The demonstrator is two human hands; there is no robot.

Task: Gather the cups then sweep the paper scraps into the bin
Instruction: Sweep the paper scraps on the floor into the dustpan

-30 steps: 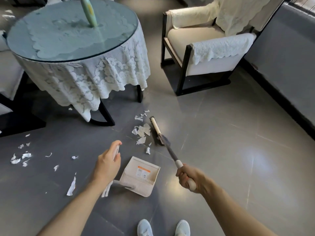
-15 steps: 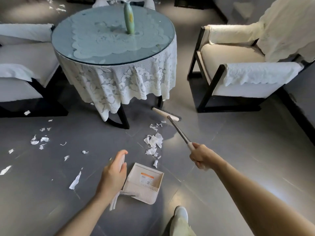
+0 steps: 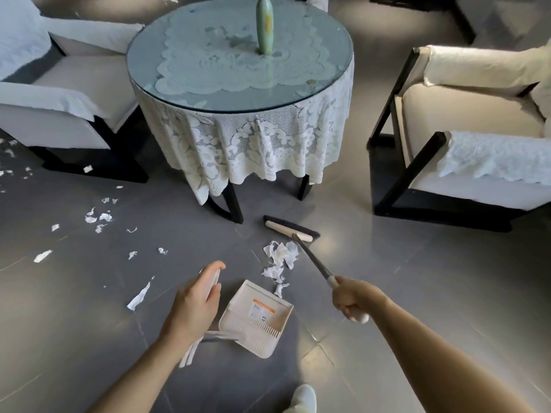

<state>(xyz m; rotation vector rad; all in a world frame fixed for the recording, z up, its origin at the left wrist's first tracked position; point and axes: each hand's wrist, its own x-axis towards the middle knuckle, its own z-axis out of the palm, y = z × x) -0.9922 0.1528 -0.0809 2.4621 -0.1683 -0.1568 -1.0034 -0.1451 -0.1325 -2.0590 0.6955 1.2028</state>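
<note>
Left hand (image 3: pixel 195 305) low in the centre of the frame, fingers curled round the slim white handle of the dustpan (image 3: pixel 256 320), thumb on top. The pan sits flat on the grey floor just right of that hand, its open mouth turned up-frame. Right hand (image 3: pixel 353 298) at centre right, a full fist round the pale grip of the broom (image 3: pixel 313 260). Its dark shaft runs up and left to the broom head (image 3: pixel 286 229), down on the floor near the foot of the round table (image 3: pixel 337 43). And between head and pan, the paper scraps (image 3: pixel 281 257): a crumpled white heap just below the bristles, a few bits trailing down to the dustpan's lip. More loose scraps (image 3: pixel 98 217) dot the left of the frame, with one long strip (image 3: pixel 138 298) left of the left hand. A green vase (image 3: pixel 264 25) stands on the table, and there are white armchairs at upper left (image 3: pixel 59 114) and at right (image 3: pixel 477 114)
</note>
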